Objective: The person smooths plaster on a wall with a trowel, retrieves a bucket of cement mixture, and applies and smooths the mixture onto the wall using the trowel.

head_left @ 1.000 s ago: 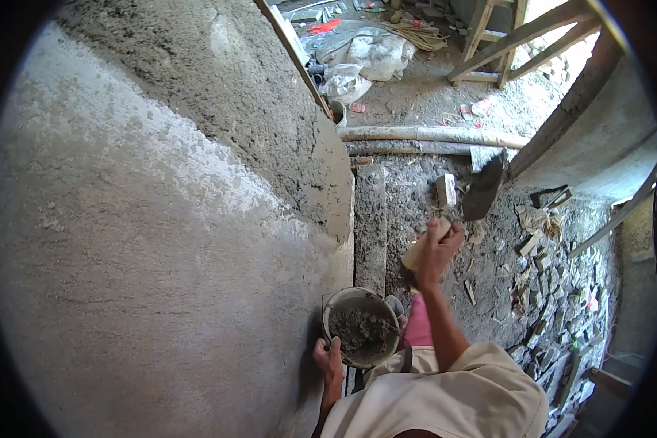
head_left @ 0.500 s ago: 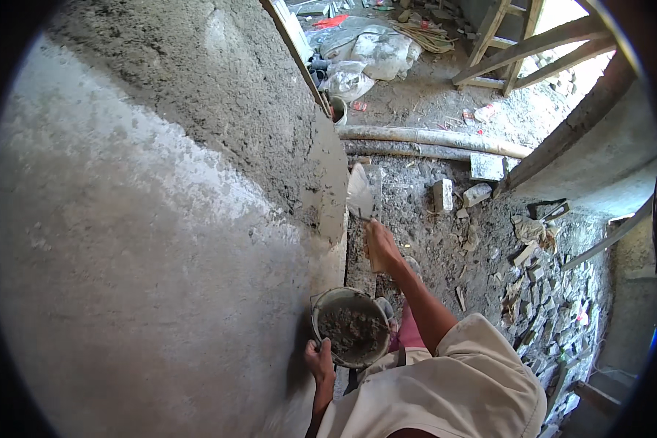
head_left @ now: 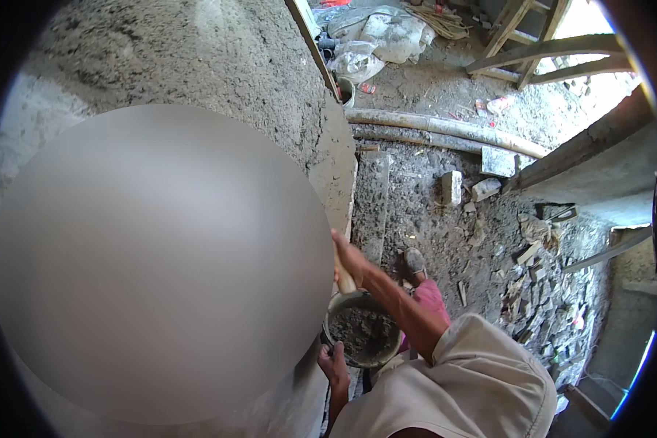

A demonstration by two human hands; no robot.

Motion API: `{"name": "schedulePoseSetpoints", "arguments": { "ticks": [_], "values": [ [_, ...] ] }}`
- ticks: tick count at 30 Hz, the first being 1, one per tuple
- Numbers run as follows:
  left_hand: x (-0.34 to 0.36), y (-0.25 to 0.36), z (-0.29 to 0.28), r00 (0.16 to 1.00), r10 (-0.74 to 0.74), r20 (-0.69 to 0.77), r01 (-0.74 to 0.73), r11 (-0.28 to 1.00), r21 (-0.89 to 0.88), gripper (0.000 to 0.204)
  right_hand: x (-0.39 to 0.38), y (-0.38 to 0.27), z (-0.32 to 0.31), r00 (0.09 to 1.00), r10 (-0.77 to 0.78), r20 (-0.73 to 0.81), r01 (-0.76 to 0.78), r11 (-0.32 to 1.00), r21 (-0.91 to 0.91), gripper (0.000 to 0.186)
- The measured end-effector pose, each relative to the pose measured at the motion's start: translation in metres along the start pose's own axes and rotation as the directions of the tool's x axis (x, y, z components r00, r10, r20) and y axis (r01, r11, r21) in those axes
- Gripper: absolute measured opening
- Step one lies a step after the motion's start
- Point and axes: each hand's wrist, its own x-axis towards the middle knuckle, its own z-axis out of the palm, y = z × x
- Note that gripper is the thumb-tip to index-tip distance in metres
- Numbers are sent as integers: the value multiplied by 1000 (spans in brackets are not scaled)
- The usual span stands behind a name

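Note:
My left hand (head_left: 333, 363) grips the near-left rim of a bucket (head_left: 333, 301) of wet grey mortar (head_left: 365, 332), thumb over the edge. My right hand (head_left: 352, 264) is closed around the pale wooden handle of a trowel (head_left: 345, 281), just beyond the bucket and beside the wall edge. The trowel's blade does not show. A large blurred patch covers much of the wall on the left and whatever lies there. Above it, rough grey plaster (head_left: 219, 66) coats the wall, with a smoother strip (head_left: 336, 171) along its edge.
Two long poles (head_left: 445, 131) lie across the floor ahead. White blocks (head_left: 452, 187) sit past a flat board (head_left: 372, 208). Rubble (head_left: 525, 292) spreads on the right. Farther off are plastic sacks (head_left: 394, 36), a small bucket (head_left: 346, 91) and a wooden trestle (head_left: 518, 36).
My right hand has drawn back toward the bucket and the wall with the trowel, whose blade was visible before. My left hand stays on the rim. The view has shifted slightly.

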Motion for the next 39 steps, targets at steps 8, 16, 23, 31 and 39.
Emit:
{"name": "schedulePoseSetpoints", "arguments": {
  "ticks": [8, 16, 23, 31, 39],
  "values": [
    [-2, 25, 6, 990, 94, 101, -106, 987, 124, 27, -67, 50, 47, 980, -196, 16, 193, 942, -273, 51],
    [18, 47, 15, 930, 307, 205, -342, 924, 169, 36, -188, 50, -25, 972, -234, 6, 184, 748, -638, 36],
    [22, 94, 34, 872, 427, 240, -467, 873, 139, 43, -296, 73, -68, 822, -562, 85, 49, -78, -996, 39],
    [-38, 173, 59, 672, 629, 390, -724, 668, 171, 35, -265, 86, -85, 748, -622, 231, -217, -558, -801, 37],
    [-38, 202, 68, 579, 709, 402, -806, 574, 148, 37, -303, 62, -43, 872, -387, 299, 54, -532, -845, 25]
  ]
}}
